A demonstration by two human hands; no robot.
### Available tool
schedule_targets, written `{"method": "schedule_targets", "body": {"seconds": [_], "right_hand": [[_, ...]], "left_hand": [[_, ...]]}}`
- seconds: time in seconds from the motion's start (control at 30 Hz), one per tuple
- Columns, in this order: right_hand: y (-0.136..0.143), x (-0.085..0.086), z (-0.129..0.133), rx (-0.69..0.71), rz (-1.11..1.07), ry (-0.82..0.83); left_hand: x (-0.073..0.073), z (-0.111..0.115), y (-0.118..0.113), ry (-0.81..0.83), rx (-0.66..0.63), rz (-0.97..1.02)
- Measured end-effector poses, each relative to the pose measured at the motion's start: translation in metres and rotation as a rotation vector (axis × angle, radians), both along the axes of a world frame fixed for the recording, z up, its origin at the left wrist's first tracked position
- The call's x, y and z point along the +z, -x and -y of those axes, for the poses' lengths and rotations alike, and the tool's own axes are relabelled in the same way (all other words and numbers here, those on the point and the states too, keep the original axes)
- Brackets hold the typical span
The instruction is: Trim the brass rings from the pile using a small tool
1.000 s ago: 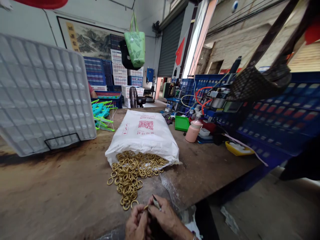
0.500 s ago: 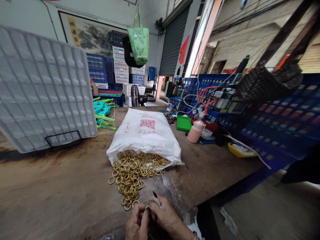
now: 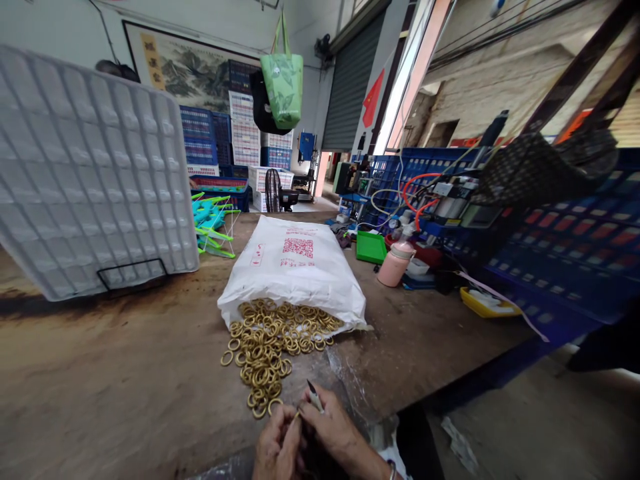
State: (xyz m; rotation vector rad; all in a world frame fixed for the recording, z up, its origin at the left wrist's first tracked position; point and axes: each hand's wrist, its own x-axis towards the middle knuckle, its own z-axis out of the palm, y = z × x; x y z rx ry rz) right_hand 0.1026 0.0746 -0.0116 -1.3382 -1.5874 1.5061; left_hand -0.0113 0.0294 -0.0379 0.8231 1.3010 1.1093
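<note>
My left hand [image 3: 278,443] is closed low in the view, pinching a brass-coloured ring [image 3: 298,415] seen edge-on between thumb and fingers. Against it, my right hand [image 3: 334,427] is closed round a small pointed tool [image 3: 315,397] with a dark tip and a pale body. The tip points up and away; the tool's exact kind cannot be made out. Right fingertips meet the ring's edge. Just beyond my hands, a heap of brass-coloured rings [image 3: 260,363] spills from the mouth of a white woven sack [image 3: 295,277] lying on the table.
A ribbed translucent plastic panel [image 3: 95,180] stands at left on the table [image 3: 150,373]. Green-and-blue frames [image 3: 215,223] lie behind it. To the right are a green tray [image 3: 371,247], a pink bottle [image 3: 396,264], a yellow dish [image 3: 487,303] and blue crates [image 3: 575,233].
The view has shifted slightly, so everything sits a little further right. My hands stay together at the ring, with only small finger movement. A dark rounded shape now shows above the plastic panel.
</note>
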Motion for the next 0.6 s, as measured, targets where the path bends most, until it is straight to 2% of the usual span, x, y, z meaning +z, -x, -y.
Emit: {"method": "schedule_targets", "body": {"seconds": [0.17,0.43,0.6], "right_hand": [[0.002,0.003,-0.001,0.010,0.004,-0.036],[0.007,0.010,-0.003,0.101,-0.085,-0.032],[0.007,0.013,-0.004,0.138,-0.123,-0.050]], "left_hand": [[-0.002,-0.001,0.007,0.048,-0.127,0.125],[0.023,0.006,0.012,-0.040,0.022,0.147],[0.028,0.009,0.011,-0.061,0.048,0.247]]}}
